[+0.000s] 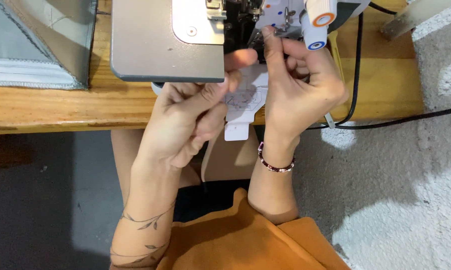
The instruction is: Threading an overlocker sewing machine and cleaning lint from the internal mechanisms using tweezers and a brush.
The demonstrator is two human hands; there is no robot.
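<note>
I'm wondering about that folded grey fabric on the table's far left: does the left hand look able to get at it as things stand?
Probably yes. The left hand sits by the sewing machine, and the bare wooden table between it and the grey fabric leaves the way free.

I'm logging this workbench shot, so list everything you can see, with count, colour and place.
sewing machine: one, grey and white, on the table at top centre
dials: two, white with orange and blue rings, on the machine's right
open cover flap: one, white with a line diagram, below the machine
table: one, wooden
folded fabric: one stack, grey, top left
cables: black, at right
floor: grey concrete
bracelet: one, beaded, on right wrist
left hand: pinching by the flap
right hand: fingertips at the machine's threading parts
</note>
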